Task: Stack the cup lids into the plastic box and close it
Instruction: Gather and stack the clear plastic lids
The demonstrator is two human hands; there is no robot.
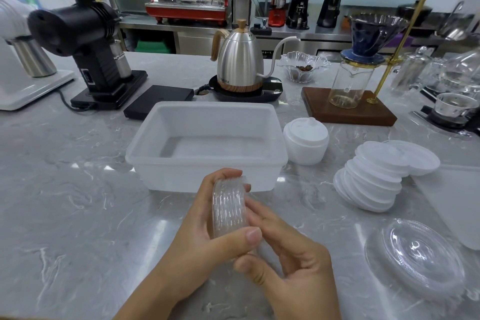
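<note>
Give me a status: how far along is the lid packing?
Early. Done: nothing, the plastic box is open and holds no lids. In hand: the left hand and right hand grip a stack of clear lids in front of it. Left: the domed white lids, leaning flat white lids and loose clear lids, then closing.

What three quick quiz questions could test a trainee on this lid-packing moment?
1. True or false: the plastic box already holds lids.
2. What do both hands grip? A) clear lids B) kettle C) glass bowl
3. Fill in: the leaning stack of white lids lies to the box's ____.

Key: 1 false, it looks empty. 2 A: left hand and right hand hold the clear lid stack. 3 right.
</note>
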